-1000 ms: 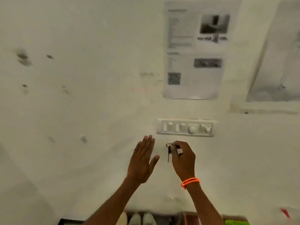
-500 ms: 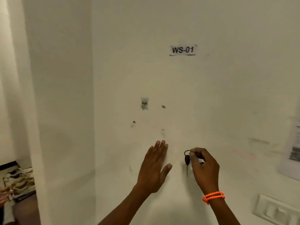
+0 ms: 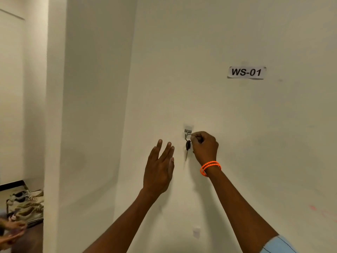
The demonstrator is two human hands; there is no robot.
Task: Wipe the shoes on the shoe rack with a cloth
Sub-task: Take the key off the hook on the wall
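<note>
My right hand (image 3: 205, 147), with an orange band at the wrist, pinches the ring of a black-headed key (image 3: 187, 147) at a small metal wall hook (image 3: 187, 132). The key hangs down just left of my fingers. My left hand (image 3: 159, 167) is raised beside it with straight fingers and holds nothing. No cloth or shoe rack shows in front of me. Several beige shoes (image 3: 27, 205) lie far down at the lower left, past a wall corner.
I face a white wall with a paper label reading WS-01 (image 3: 246, 72). A wall corner (image 3: 54, 125) stands at the left. Another person's hands (image 3: 12, 229) show at the bottom left edge near the shoes.
My view swung left and up, away from the switch plate and posted papers. My right hand carried the key up to the wall hook, and my left hand rose alongside.
</note>
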